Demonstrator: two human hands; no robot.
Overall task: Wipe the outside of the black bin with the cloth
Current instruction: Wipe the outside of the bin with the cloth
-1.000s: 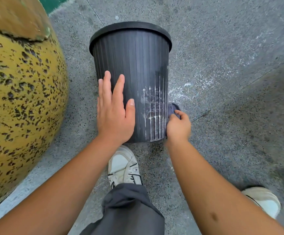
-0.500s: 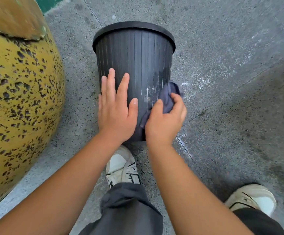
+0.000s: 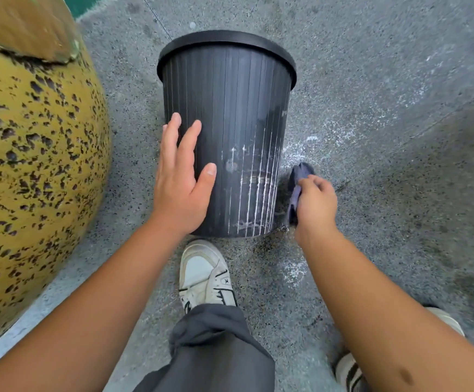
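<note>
The black ribbed bin [image 3: 238, 114] lies tilted on the concrete floor, its rim pointing away from me and its base near my foot. White streaks mark the lower right of its wall. My left hand [image 3: 182, 182] presses flat on the bin's left side, fingers straight. My right hand [image 3: 315, 202] grips a dark blue-grey cloth [image 3: 298, 179] just right of the bin's base. A narrow gap separates the cloth from the bin wall.
A large yellow speckled rounded object [image 3: 32, 165] bulges close on the left of the bin. My white shoe [image 3: 204, 275] stands just below the bin's base; my other shoe [image 3: 349, 372] is at the lower right. Grey concrete floor [image 3: 400, 137] spreads to the right.
My right hand with the cloth has swung from the bin's lower front wall out to the right, off the surface. The left hand has stayed pressed on the bin.
</note>
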